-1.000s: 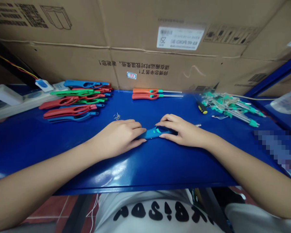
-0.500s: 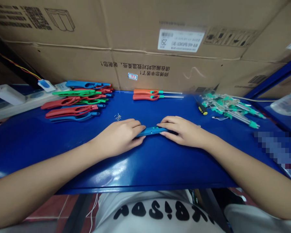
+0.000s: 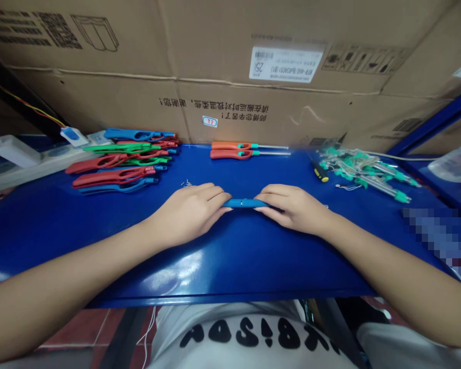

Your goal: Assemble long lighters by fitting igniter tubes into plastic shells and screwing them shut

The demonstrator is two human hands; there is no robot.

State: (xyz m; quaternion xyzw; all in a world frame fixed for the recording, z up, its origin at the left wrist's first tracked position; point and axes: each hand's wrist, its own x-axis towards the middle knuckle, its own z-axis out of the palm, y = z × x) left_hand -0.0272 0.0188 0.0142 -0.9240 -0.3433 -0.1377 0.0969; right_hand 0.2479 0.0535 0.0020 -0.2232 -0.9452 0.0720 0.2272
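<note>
A blue long-nosed lighter (image 3: 244,203) lies on edge on the blue table (image 3: 100,230), held from both ends. My left hand (image 3: 190,212) grips its left end with fingers curled over it. My right hand (image 3: 294,207) grips its right end, fingers closed around the handle part. Only a short blue middle stretch of the lighter shows between the two hands.
A pile of red, green and blue lighter shells (image 3: 119,161) lies at the back left. Two orange lighters (image 3: 246,149) lie by the cardboard boxes (image 3: 230,66). Green-tipped metal tubes (image 3: 364,169) and a screwdriver (image 3: 319,171) lie at the right. Small pins (image 3: 186,182) are scattered behind my left hand.
The blue lighter has been rolled from lying flat with its trigger opening showing onto its narrow edge. Both hands stayed at its ends and closed in slightly.
</note>
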